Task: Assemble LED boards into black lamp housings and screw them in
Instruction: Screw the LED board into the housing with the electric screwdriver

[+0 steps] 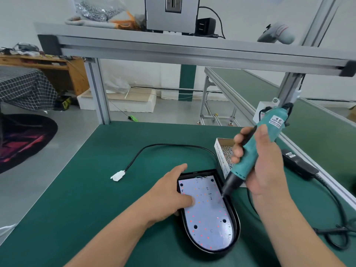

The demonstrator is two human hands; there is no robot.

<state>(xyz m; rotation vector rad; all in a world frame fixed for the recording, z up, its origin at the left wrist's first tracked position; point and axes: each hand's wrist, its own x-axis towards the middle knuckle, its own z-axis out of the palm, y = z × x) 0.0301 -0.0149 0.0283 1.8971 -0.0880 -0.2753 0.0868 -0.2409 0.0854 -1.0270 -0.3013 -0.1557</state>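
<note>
Where the left arm was held: brought in bare from 7 o'clock, with the forearm low over the green mat (pixel 96 189).
Left hand (pixel 169 193): spread flat; one fingertip was pressed on the LED board (pixel 208 228) near its 9 o'clock edge, and the thumb was stretched toward the housing's 11 o'clock corner.
Right arm: raised from 5 o'clock, above the mat.
Right hand (pixel 262 162): fingers and thumb were wrapped round the teal electric screwdriver (pixel 256 149), which was tilted with its top toward 1 o'clock and its bit pointed at the board's 3 o'clock edge; contact could not be told.
Lamp housing (pixel 236 234): black, laid open side up at 6 o'clock of the view, with the white board seated inside.
Screw box (pixel 221 151): placed just beside the housing at 1 o'clock, partly hidden by the right hand.
Cable (pixel 163 145): looped from the housing's 12 o'clock end to a white connector (pixel 117 175) at 10 o'clock.
</note>
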